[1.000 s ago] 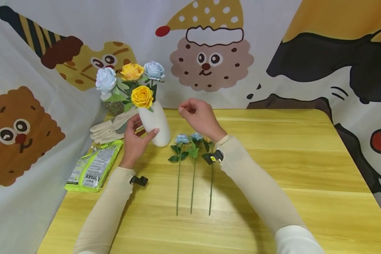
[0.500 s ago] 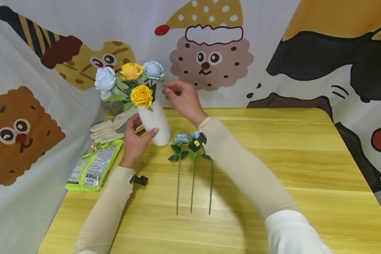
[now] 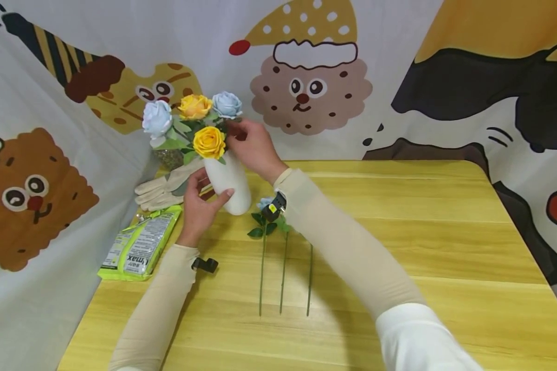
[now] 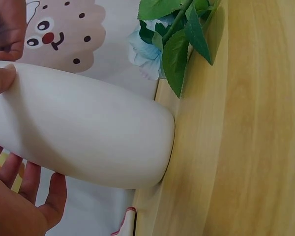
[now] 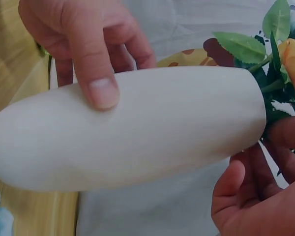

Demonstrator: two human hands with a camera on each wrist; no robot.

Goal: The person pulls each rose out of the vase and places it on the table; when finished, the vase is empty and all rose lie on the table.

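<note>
My left hand (image 3: 199, 214) holds the white vase (image 3: 228, 183) around its side, thumb in front. The vase leans slightly, its base at the table. From its mouth rise two light blue roses (image 3: 157, 119) and two yellow roses (image 3: 209, 142), with green leaves. My right hand (image 3: 255, 149) is at the vase's mouth, fingers bent among the leaves and stems beneath the right blue rose (image 3: 227, 105). In the right wrist view, the thumb of that right hand (image 5: 265, 196) stands apart from its index finger. The leaves partly hide the fingertips.
Several things lie left of the vase: work gloves (image 3: 162, 190), a green-and-grey packet (image 3: 141, 247) and a jar (image 3: 169, 158) behind. Three flower stems (image 3: 262, 273) lie on the wooden table (image 3: 399, 247), a blue rose head (image 3: 265, 202) showing; my right forearm covers some.
My right hand has moved left and inward, from beside the vase to the leaves at its mouth. The left hand keeps its hold on the vase.
</note>
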